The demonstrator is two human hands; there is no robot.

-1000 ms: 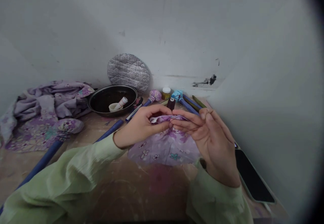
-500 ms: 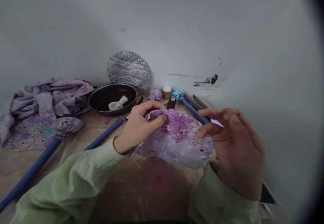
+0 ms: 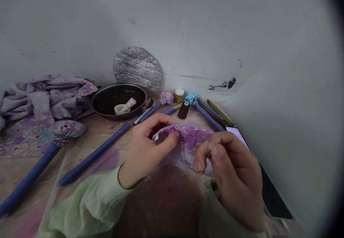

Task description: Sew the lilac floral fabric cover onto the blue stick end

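My left hand (image 3: pixel 146 150) pinches the folded upper edge of a purple flowered cloth (image 3: pixel 190 136) between thumb and fingers, holding it up over the table. To the right of the cloth, my right hand (image 3: pixel 236 180) is closed, its thumb pressed to the index finger. Whatever lies in that pinch is too small to make out. The right fingers overlap the cloth's right side in view; whether they touch it I cannot tell. Just behind the cloth stands a spool of dark thread (image 3: pixel 184 110).
A black pan (image 3: pixel 98 110) holding a small white cup (image 3: pixel 119 109) stands at the back left, below a silver quilted disc (image 3: pixel 137 67). Flowered fabric (image 3: pixel 40 101) lies heaped left, near blue rods (image 3: pixel 94 155). A lidded jar (image 3: pixel 178 95) and a phone (image 3: pixel 274 195) are farther right.
My right hand has come left and down, closer to the cloth. The cloth sits lower and looks more folded. My left hand keeps its pinch. The view has shifted slightly.
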